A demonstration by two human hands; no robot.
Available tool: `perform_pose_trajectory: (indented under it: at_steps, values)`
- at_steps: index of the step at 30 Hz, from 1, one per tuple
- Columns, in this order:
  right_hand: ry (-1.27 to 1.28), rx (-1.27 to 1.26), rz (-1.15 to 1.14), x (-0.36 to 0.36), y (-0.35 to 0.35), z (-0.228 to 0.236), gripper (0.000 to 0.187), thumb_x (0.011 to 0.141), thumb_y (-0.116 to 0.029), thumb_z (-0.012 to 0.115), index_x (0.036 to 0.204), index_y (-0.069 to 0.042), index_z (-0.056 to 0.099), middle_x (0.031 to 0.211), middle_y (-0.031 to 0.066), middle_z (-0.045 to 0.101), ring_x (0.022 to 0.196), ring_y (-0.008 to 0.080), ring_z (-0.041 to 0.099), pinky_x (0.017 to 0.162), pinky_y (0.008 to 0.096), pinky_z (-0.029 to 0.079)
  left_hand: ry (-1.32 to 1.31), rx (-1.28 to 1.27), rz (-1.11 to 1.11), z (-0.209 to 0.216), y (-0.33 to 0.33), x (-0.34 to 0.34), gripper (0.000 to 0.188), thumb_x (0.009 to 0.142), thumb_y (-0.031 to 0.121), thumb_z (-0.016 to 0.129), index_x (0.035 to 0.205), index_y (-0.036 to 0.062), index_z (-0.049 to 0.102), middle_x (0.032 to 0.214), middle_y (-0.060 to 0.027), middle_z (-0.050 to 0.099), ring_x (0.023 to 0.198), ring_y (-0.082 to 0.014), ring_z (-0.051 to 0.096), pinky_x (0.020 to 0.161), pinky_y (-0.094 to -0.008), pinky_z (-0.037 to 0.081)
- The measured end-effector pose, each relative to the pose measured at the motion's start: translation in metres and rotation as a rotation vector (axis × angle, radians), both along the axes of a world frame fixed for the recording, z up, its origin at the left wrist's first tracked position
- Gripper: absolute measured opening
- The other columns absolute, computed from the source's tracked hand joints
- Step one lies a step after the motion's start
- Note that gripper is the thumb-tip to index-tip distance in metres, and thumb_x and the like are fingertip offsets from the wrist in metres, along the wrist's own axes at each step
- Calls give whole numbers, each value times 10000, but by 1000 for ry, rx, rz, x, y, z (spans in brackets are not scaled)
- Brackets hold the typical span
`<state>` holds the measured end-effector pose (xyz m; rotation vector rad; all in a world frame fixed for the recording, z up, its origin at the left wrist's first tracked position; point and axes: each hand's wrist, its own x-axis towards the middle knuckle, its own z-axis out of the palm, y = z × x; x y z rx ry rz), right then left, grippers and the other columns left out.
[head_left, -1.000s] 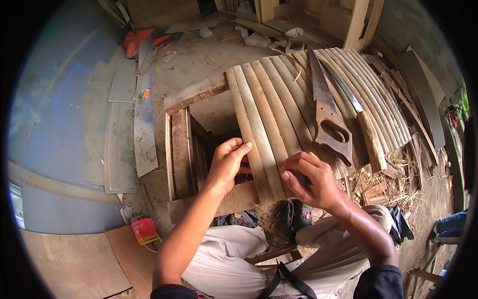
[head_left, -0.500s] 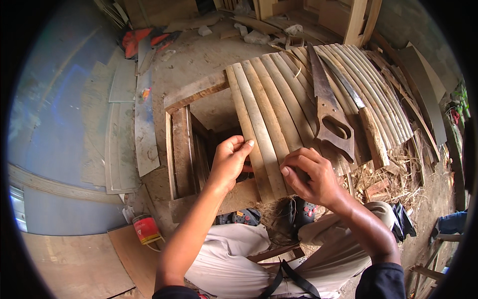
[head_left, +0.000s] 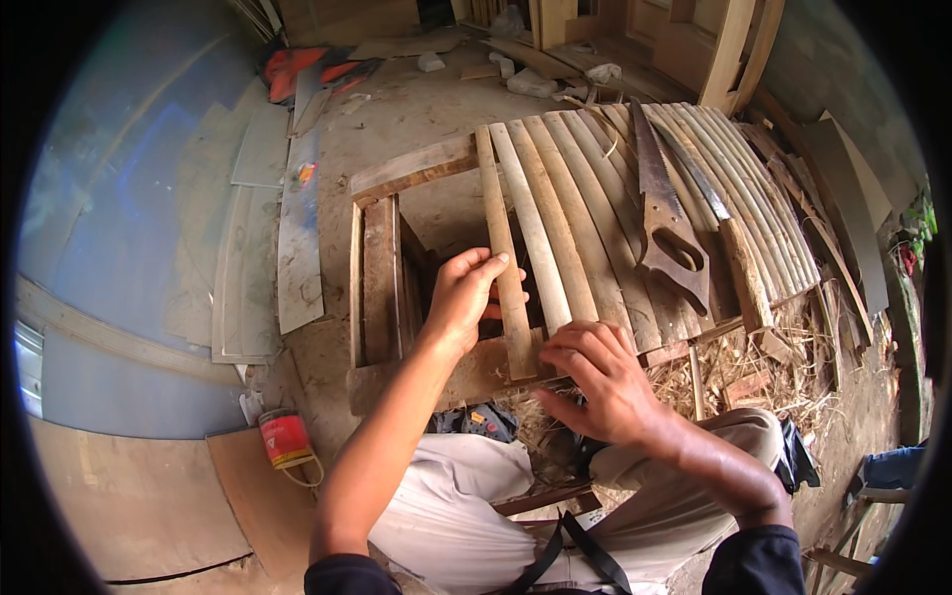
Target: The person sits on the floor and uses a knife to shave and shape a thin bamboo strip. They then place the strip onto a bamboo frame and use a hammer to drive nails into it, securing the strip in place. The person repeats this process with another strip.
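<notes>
A dusty dirt floor fills the upper middle of the frame, strewn with boards and offcuts, with a blue-grey wall curving down the left side. A small red can with a pale label sits at lower left beside flat sheets. In the centre a wooden frame carries a row of bamboo slats, a handsaw lying across them. The left hand curls around the leftmost slat, gripping it. The right hand rests half-open with fingertips on the slats' near ends. The frame's left half stays uncovered.
</notes>
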<state>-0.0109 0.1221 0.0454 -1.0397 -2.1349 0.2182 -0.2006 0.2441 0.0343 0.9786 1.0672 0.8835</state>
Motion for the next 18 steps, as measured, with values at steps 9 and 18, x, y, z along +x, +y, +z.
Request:
perform_pose_trajectory:
  at_steps: [9, 18]
  values:
    - [192, -207, -149, -26, 0, -1, 348, 835, -268, 780, 966, 23, 639, 1062, 184, 620, 1229, 399, 502, 1083, 534, 347, -98, 22, 24, 3, -1, 9, 222, 1006, 200, 556, 1082, 2, 622, 950, -120, 710, 785, -201, 723, 598, -334, 617]
    - [343, -552, -114, -16, -6, 15, 314, 843, -252, 787, 858, 42, 678, 933, 211, 680, 1206, 401, 557, 1154, 524, 291, -148, 5, 10, 8, -4, 9, 200, 988, 214, 591, 1042, 24, 621, 984, -116, 706, 841, -201, 722, 627, -302, 609]
